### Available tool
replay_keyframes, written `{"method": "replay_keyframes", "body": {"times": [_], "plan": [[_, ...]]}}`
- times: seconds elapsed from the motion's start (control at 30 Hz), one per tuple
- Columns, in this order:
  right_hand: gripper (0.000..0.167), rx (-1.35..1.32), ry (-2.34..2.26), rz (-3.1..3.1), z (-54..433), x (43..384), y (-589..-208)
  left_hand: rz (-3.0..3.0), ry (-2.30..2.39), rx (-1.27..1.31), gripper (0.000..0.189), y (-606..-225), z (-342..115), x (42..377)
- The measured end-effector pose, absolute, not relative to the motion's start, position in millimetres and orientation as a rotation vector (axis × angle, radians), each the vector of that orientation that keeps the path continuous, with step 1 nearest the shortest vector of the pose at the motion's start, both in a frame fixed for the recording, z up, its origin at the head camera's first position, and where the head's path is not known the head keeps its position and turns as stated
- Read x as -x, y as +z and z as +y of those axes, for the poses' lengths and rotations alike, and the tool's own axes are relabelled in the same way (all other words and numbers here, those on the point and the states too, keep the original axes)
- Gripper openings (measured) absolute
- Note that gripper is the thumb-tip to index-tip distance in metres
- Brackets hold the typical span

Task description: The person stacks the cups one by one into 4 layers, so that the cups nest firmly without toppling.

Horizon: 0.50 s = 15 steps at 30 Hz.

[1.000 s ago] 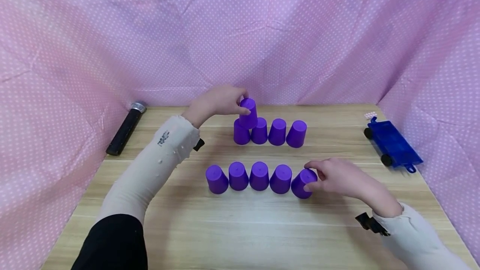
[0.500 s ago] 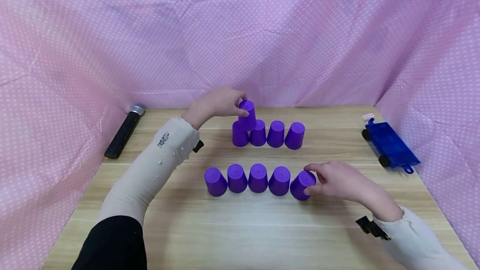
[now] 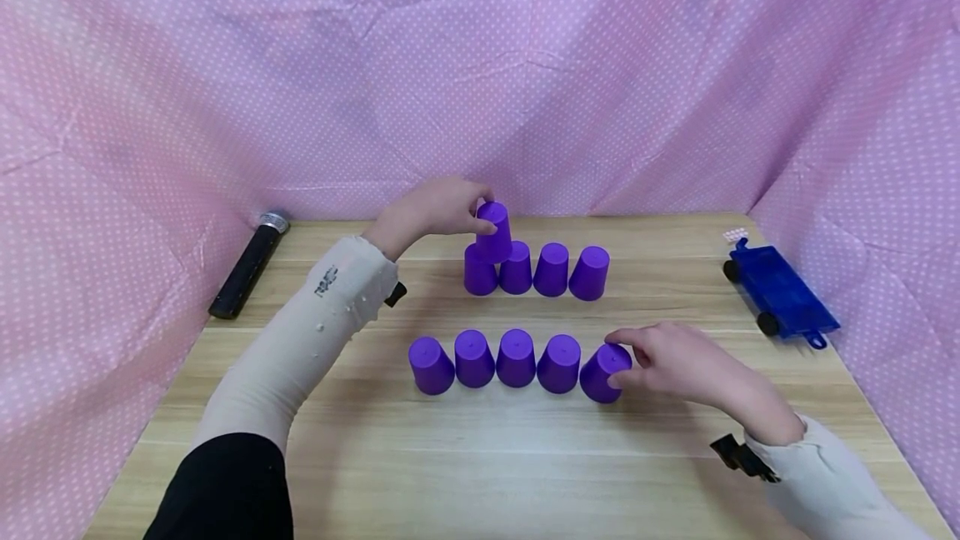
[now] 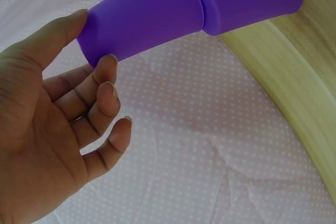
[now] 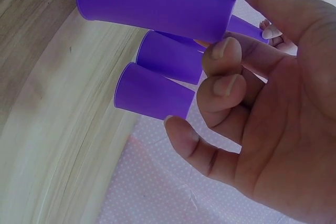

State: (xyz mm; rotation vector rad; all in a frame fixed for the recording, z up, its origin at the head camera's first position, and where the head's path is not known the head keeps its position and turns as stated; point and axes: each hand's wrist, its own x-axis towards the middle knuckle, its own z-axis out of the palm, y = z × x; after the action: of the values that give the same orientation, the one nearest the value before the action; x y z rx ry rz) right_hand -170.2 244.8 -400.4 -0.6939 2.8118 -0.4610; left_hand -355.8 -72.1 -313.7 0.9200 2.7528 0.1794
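Wooden tabletop [image 3: 517,473] backed by pink dotted cloth [image 3: 480,65] | upper purple cup [image 3: 497,243] pinched by left hand [image 3: 441,205] | rightmost near-row cup [image 3: 601,373] pinched by right hand [image 3: 671,363]

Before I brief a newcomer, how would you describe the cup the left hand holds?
On the wooden table, find the back row of four purple cups. Above its left end, the left hand pinches an upside-down purple cup, the only one raised above other cups.
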Motion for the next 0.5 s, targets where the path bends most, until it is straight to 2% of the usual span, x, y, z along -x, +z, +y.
{"method": "replay_keyframes", "body": {"times": [0.27, 0.5], "plan": [[0.049, 0.695, -0.464, 2.824, 243.3, 169.1, -400.4, 2.75, 0.195, -0.914, 0.049, -315.0, -72.7, 356.8], [0.043, 0.734, -0.433, 2.857, 242.5, 168.4, -402.6, 2.752, 0.206, -0.913, 0.06, -315.0, -73.5, 356.8]]}}
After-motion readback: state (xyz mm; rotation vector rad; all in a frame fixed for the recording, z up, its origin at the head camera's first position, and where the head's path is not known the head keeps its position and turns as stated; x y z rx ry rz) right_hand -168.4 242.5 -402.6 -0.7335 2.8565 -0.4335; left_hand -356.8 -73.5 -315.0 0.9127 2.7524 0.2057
